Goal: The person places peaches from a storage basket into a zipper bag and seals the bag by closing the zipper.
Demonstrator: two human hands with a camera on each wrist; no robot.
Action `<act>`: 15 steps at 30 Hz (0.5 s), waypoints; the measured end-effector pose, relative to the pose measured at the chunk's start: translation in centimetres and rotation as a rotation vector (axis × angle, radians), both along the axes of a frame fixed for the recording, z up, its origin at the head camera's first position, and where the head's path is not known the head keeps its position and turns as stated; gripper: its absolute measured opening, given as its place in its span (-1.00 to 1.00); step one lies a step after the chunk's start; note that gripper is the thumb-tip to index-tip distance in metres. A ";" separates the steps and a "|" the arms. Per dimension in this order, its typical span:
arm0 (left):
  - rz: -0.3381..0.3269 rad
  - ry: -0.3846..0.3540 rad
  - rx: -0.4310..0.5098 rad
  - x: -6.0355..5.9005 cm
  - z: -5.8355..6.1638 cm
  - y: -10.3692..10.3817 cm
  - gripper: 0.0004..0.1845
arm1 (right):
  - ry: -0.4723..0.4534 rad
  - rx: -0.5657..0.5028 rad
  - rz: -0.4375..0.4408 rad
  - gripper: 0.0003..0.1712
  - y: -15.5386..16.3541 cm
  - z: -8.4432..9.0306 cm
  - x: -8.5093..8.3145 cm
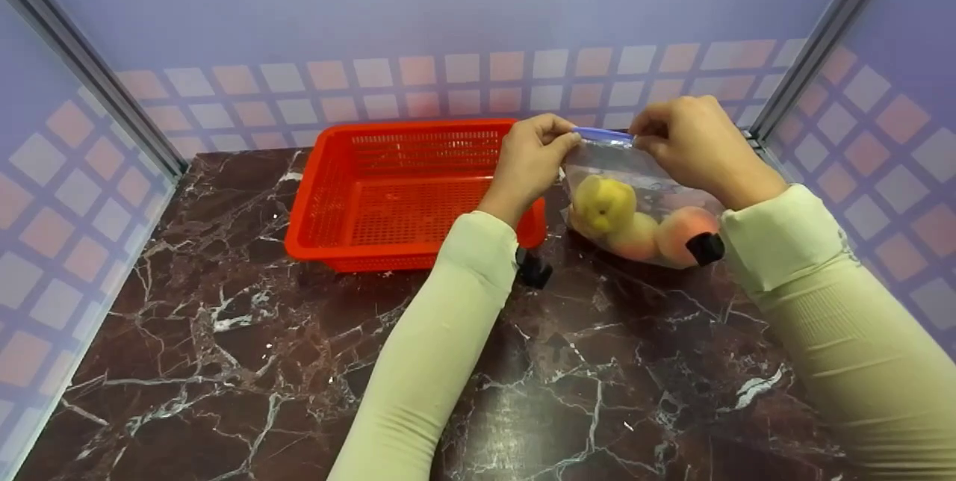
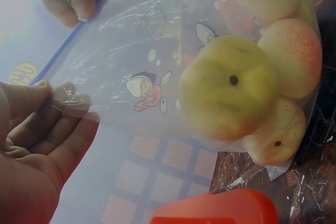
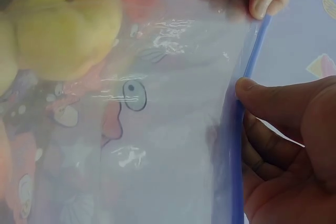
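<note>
A clear zip bag (image 1: 597, 160) with a blue zip strip (image 1: 602, 135) and cartoon prints holds several pieces of fruit. One is a yellow, lobed fruit (image 2: 231, 90); the others are peach-like, yellow blushed with pink, such as the peach (image 1: 683, 231). My left hand (image 1: 529, 156) pinches the bag's left top corner between thumb and fingers. Farther along the same strip, my right hand (image 1: 694, 145) pinches the blue edge, its thumb (image 3: 257, 93) pressing on the near side. Below the hands, the bag's filled bottom is down at the tabletop.
A red plastic basket (image 1: 306, 219) with perforated sides stands left of the bag, partly behind my left forearm. The dark marbled tabletop (image 1: 224, 369) runs up to a purple back wall (image 1: 373, 18) with printed squares. Side panels (image 1: 889, 152) enclose it.
</note>
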State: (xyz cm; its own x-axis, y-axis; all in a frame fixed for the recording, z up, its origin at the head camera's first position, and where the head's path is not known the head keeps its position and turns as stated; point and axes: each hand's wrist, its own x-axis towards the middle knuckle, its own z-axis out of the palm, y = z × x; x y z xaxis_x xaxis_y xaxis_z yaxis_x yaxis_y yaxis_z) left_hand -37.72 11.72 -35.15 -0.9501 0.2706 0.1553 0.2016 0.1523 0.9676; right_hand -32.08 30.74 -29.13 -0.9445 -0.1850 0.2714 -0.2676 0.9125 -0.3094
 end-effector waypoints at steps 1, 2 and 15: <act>-0.002 -0.002 0.003 0.0 0.0 0.0 -0.93 | -0.003 -0.004 -0.002 -0.86 0.0 0.0 0.0; -0.004 -0.005 0.007 0.0 0.0 -0.1 -0.92 | -0.004 -0.005 -0.004 -0.86 0.1 0.0 0.1; 0.008 -0.033 0.047 -0.3 -0.2 -0.4 -0.93 | 0.016 -0.012 -0.009 -0.88 0.7 -0.3 0.4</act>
State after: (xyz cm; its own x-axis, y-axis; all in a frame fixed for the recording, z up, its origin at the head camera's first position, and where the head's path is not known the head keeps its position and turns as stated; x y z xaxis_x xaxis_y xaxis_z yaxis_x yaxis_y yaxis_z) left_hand -38.00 11.28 -35.33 -0.9571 0.2558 0.1359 0.1679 0.1076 0.9799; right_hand -31.64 31.44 -29.39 -0.9418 -0.1727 0.2883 -0.2638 0.9113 -0.3160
